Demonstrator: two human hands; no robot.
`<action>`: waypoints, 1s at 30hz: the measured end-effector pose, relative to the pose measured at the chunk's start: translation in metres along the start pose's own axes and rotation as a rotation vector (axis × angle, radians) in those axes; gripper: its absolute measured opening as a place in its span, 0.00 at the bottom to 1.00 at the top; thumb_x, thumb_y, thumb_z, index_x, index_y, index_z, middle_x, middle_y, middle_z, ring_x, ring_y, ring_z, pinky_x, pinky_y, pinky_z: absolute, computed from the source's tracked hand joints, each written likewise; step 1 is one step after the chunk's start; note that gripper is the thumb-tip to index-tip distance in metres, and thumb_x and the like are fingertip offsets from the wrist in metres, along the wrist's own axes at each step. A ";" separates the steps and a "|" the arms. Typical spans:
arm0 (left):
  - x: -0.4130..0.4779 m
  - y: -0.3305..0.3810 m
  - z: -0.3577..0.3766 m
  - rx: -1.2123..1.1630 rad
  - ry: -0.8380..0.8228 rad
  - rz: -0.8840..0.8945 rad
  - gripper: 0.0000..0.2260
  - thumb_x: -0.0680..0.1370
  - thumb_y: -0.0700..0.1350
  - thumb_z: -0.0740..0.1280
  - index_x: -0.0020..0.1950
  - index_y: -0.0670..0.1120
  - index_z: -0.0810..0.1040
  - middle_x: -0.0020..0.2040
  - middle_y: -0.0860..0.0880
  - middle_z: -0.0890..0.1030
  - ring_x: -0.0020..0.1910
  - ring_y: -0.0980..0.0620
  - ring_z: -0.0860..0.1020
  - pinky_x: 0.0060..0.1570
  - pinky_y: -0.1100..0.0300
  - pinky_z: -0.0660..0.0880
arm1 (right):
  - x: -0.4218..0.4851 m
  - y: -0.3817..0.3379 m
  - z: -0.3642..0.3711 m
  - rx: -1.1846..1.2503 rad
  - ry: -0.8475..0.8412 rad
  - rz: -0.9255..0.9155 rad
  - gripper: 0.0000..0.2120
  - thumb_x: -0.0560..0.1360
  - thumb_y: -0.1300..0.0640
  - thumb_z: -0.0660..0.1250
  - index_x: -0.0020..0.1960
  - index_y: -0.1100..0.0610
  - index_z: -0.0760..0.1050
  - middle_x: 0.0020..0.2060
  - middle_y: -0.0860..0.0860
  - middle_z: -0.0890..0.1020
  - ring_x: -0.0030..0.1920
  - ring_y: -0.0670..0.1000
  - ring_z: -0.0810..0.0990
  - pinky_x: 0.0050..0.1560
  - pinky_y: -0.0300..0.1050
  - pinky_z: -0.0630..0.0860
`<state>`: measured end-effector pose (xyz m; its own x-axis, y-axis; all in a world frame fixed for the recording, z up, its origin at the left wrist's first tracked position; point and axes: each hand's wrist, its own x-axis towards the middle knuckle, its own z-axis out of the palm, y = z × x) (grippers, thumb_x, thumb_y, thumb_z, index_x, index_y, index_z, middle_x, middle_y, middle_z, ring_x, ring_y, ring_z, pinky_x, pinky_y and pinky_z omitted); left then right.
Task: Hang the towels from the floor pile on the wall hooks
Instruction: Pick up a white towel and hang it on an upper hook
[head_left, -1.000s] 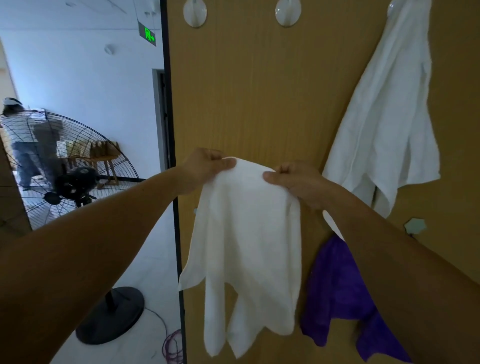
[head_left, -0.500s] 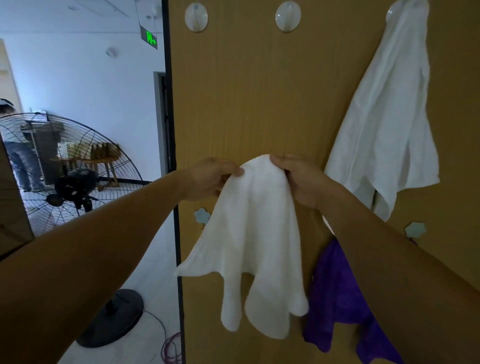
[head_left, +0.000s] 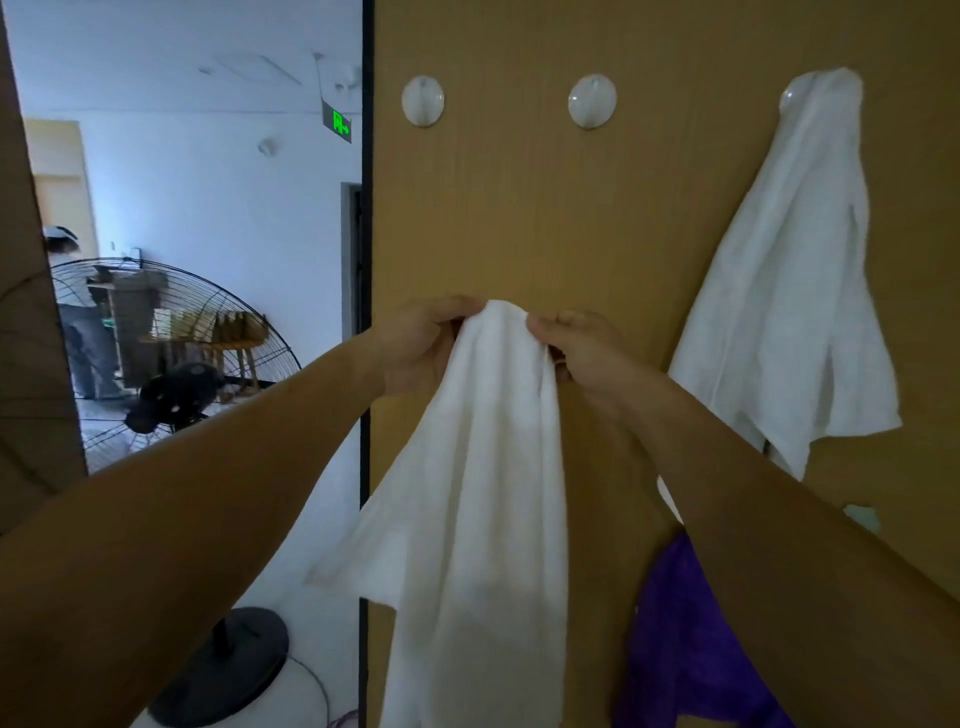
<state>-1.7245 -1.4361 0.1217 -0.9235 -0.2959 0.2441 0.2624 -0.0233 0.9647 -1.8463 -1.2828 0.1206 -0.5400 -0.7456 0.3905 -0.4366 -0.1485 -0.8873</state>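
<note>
Left hand (head_left: 423, 343) and right hand (head_left: 582, 345) each pinch the bunched top edge of a white towel (head_left: 483, 493), held against the wooden wall panel (head_left: 519, 218) below two bare hooks (head_left: 422, 100) (round, white). Another white towel (head_left: 795, 291) hangs from the right-most hook.

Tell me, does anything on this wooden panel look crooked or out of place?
Slightly. The hung white towel is caught on the right hook by one corner, so it drapes lopsided. The two other hooks are bare. Nothing looks damaged.
</note>
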 end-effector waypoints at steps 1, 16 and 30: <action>0.000 0.007 -0.001 -0.005 0.010 0.017 0.13 0.79 0.47 0.62 0.58 0.41 0.76 0.54 0.43 0.80 0.52 0.45 0.79 0.52 0.51 0.76 | 0.003 -0.008 0.002 0.005 -0.032 -0.019 0.10 0.80 0.55 0.62 0.47 0.58 0.78 0.38 0.49 0.81 0.36 0.45 0.77 0.30 0.34 0.71; 0.020 0.088 -0.051 0.305 0.025 0.086 0.06 0.78 0.46 0.65 0.48 0.45 0.79 0.42 0.50 0.83 0.42 0.53 0.81 0.41 0.60 0.78 | 0.079 -0.079 0.037 0.170 0.037 -0.148 0.08 0.80 0.54 0.63 0.46 0.56 0.78 0.45 0.52 0.83 0.48 0.50 0.81 0.56 0.49 0.78; 0.032 0.098 -0.114 0.192 0.165 0.197 0.10 0.78 0.44 0.64 0.55 0.40 0.78 0.48 0.45 0.81 0.47 0.47 0.80 0.48 0.52 0.78 | 0.118 -0.084 0.083 0.118 0.143 -0.154 0.13 0.78 0.52 0.66 0.58 0.59 0.78 0.51 0.52 0.84 0.51 0.49 0.82 0.56 0.45 0.78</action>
<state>-1.6961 -1.5566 0.2126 -0.7982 -0.4283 0.4235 0.3593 0.2257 0.9055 -1.8138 -1.4119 0.2210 -0.5735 -0.6098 0.5470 -0.4396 -0.3344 -0.8336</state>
